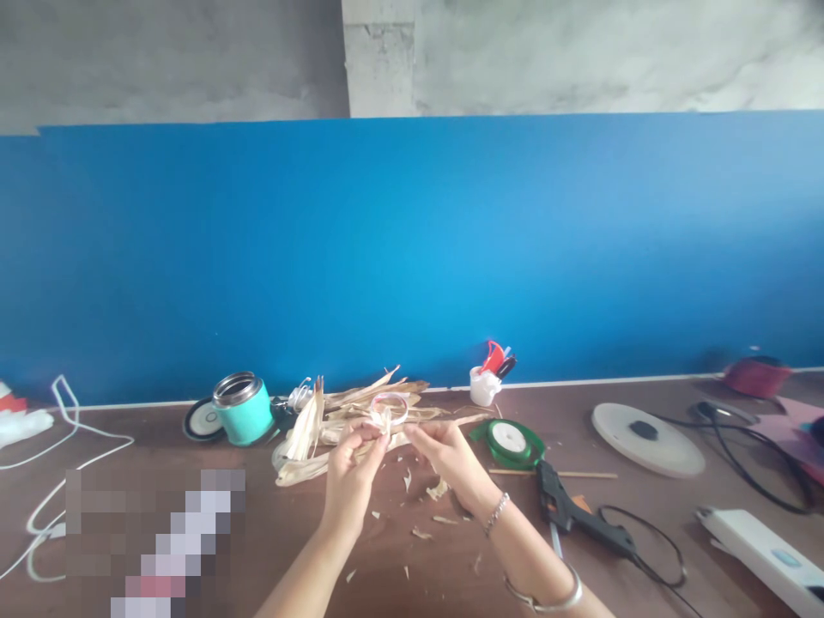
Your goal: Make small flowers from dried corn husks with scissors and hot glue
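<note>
Left hand (351,459) and right hand (451,455) were raised over the brown table (257,536) at the center of the head view, fingertips nearly meeting. The left hand grasped a small pale piece (384,421), apparently dried husk, between thumb and forefinger. The right hand had its thumb and forefinger drawn together at the right side of the piece; whether they gripped it could not be told. The piece was located in front of a heap of husk strips (309,431), with a pale ring-shaped item (406,410) just behind it.

The step in hand appeared to be fine fingertip shaping. Continuing it called for a firm left pinch and light, controlled right-hand force, since dry material would likely split.

Loose scraps (421,534) lay nearer the wearer. A turquoise container (248,418) stood left of the heap, beside a round lid (204,420). A white cup (482,390) stood farther back, right of the heap. A green ribbon spool (511,438) lay right of the right hand. A black glue gun (583,515) lay just beside the right forearm (531,554), and was judged the main snag hazard.
</note>
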`<state>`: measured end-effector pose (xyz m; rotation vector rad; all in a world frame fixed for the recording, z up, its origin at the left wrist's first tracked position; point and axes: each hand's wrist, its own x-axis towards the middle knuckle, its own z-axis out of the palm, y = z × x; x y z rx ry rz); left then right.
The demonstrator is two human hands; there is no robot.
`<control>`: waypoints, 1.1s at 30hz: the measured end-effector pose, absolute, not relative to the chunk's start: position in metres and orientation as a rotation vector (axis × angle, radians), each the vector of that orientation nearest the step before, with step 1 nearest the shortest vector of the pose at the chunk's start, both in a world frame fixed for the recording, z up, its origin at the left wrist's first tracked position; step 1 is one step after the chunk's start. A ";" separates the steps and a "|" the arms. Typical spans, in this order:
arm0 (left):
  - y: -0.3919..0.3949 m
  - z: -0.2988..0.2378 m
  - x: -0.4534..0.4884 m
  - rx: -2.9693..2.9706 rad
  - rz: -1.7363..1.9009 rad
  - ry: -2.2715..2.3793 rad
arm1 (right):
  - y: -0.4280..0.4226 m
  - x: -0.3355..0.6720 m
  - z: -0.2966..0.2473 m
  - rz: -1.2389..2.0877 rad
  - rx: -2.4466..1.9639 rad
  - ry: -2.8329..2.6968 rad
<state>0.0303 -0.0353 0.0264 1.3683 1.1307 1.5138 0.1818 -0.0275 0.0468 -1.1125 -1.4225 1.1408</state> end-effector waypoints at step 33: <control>-0.045 0.040 0.033 1.798 1.610 1.078 | -0.036 0.179 0.050 0.887 -0.973 -1.456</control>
